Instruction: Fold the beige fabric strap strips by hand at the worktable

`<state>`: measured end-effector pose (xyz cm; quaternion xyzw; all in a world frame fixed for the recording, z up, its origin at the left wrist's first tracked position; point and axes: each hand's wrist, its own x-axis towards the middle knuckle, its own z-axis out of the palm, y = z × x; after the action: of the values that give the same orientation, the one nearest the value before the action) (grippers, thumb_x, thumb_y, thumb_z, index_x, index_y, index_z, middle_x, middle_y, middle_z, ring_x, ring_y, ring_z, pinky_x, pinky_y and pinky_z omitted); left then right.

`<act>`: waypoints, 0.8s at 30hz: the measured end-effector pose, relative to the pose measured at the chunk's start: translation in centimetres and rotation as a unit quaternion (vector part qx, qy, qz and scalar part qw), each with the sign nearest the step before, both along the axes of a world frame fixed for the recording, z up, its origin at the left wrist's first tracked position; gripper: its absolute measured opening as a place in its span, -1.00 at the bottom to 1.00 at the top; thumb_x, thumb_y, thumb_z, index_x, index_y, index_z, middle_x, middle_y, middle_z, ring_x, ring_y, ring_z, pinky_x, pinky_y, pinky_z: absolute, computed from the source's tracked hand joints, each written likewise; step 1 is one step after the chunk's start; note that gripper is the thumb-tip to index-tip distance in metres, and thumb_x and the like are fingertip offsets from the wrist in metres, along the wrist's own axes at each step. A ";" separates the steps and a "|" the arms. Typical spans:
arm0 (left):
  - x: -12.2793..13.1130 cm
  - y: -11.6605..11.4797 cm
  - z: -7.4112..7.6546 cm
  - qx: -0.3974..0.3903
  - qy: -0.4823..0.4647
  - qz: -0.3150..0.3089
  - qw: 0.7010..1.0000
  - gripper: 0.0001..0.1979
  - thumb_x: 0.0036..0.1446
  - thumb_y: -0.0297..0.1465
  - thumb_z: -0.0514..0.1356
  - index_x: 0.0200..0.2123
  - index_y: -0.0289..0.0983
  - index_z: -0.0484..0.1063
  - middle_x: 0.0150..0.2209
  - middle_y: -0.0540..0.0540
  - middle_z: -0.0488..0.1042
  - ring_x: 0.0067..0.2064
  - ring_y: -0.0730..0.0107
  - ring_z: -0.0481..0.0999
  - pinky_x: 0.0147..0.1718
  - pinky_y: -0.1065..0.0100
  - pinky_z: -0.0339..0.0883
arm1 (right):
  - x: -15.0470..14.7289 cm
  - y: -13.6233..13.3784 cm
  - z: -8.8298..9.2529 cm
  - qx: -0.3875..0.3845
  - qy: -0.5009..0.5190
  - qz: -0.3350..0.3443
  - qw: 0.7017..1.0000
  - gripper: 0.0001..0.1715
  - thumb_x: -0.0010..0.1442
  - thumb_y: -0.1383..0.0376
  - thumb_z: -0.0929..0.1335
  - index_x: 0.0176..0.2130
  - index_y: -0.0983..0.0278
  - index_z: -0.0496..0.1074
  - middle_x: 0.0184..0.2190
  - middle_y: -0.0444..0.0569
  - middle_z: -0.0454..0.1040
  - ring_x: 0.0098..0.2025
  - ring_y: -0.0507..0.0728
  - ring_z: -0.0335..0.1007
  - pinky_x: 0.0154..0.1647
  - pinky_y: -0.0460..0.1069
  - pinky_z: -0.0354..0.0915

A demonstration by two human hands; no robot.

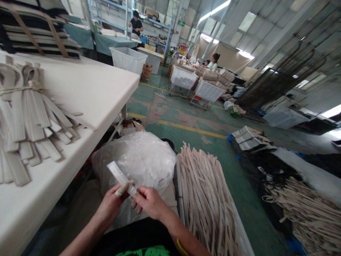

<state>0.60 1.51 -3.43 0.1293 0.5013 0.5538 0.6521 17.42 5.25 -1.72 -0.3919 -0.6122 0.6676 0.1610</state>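
Head view, left hand (113,203) and right hand (150,202) pinching one strip (116,172), seemingly plastic, one bag (145,153) beyond

Curled left hand (113,202) beside right hand (150,202)

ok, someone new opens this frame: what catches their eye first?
Probably the mass of long beige strips to the right of the hands, and the bulging plastic bag just beyond them. At bottom centre, the left hand and right hand hold a short whitish strip. A tied bundle lies on the white table at left.
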 end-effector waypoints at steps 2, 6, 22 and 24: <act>0.4 -0.2 0.5 0.035 0.014 -0.050 0.998 -0.55 -0.15 -0.06 0.46 -0.34 -0.33 0.65 -0.52 -0.07 0.50 -0.45 0.38 0.43 -0.34 0.40 0.37 | -0.1 0.0 0.2 0.001 0.014 0.005 1.000 -0.46 0.28 -0.10 0.29 -0.13 0.31 0.46 -0.41 -0.07 0.49 -0.56 -0.02 0.37 -0.55 -0.15 0.25; 1.3 -0.5 1.0 0.096 0.047 -0.129 0.986 -0.59 0.10 -0.05 0.28 -0.39 -0.33 0.62 -0.65 -0.01 0.35 -0.56 0.41 0.33 -0.46 0.39 0.28 | -0.3 0.1 0.4 0.021 -0.004 0.008 1.000 -0.55 0.33 -0.01 0.27 -0.14 0.31 0.48 -0.46 -0.09 0.49 -0.57 -0.02 0.38 -0.54 -0.16 0.24; 0.3 0.1 -0.1 0.026 0.020 0.007 0.999 -0.51 -0.26 -0.08 0.51 -0.33 -0.34 0.66 -0.45 -0.14 0.57 -0.42 0.31 0.47 -0.31 0.38 0.42 | 0.1 0.0 0.0 0.088 -0.087 0.050 0.991 -0.71 0.35 0.25 0.20 -0.36 0.29 0.36 -0.53 -0.13 0.49 -0.56 -0.01 0.42 -0.51 -0.18 0.22; 0.2 0.1 -0.1 0.023 0.017 0.010 1.000 -0.49 -0.28 -0.08 0.51 -0.33 -0.34 0.66 -0.44 -0.15 0.58 -0.40 0.30 0.48 -0.31 0.40 0.43 | 0.1 0.0 -0.1 0.087 -0.090 0.048 0.991 -0.70 0.35 0.24 0.20 -0.37 0.29 0.36 -0.54 -0.12 0.49 -0.57 -0.01 0.42 -0.52 -0.18 0.22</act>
<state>0.85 1.62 -3.51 0.1483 0.5006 0.5697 0.6347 17.52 5.23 -1.79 -0.4051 -0.6979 0.5808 0.1072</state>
